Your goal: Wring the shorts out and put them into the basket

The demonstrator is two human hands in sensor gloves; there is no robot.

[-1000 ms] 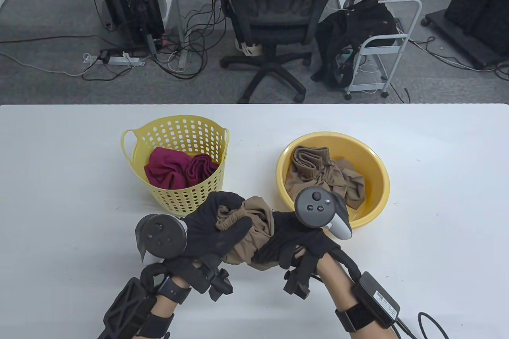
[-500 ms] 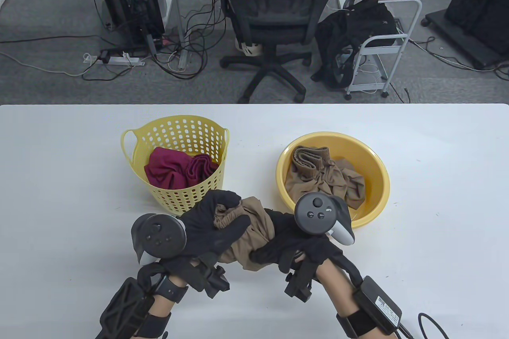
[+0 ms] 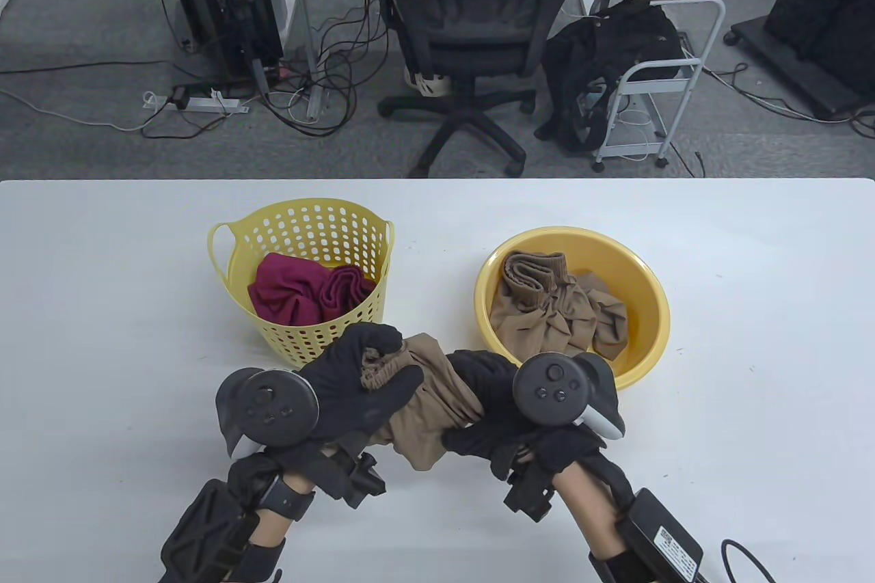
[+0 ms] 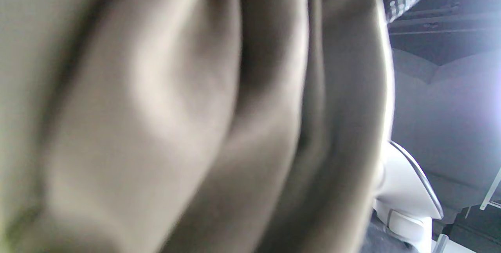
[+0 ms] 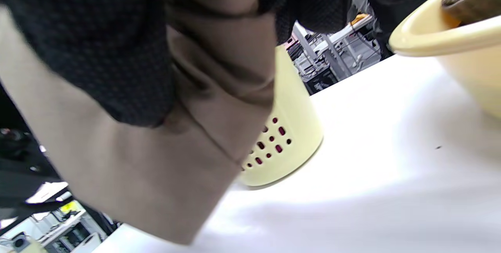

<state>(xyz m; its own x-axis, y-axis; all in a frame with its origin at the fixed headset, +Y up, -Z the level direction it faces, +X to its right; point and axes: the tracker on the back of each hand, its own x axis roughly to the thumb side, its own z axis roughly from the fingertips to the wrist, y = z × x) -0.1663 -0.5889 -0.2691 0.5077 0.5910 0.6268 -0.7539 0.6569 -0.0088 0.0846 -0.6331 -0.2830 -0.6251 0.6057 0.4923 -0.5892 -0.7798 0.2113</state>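
Observation:
Both gloved hands hold one bunched pair of tan shorts [image 3: 427, 405] above the table's front middle. My left hand [image 3: 366, 374] grips the waistband end, fingers curled over it. My right hand [image 3: 482, 405] is wrapped round the other end, and the cloth between them looks twisted. The tan fabric [image 4: 188, 120] fills the left wrist view. In the right wrist view the shorts [image 5: 156, 167] hang below the dark glove. The yellow perforated basket [image 3: 236, 248] stands just behind my left hand, with a maroon garment [image 3: 301, 289] in it.
A yellow basin [image 3: 646, 309] behind my right hand holds more brown clothing [image 3: 554, 303]. The basket [image 5: 289, 127] and the basin's rim [image 5: 430, 37] also show in the right wrist view. Beyond the table's far edge stand an office chair [image 3: 472, 29] and a cart [image 3: 656, 84].
Both hands have shifted slightly toward the table's front. The right hand has rolled, its tracker dropping lower and rightward. The shorts between them look more tightly twisted.

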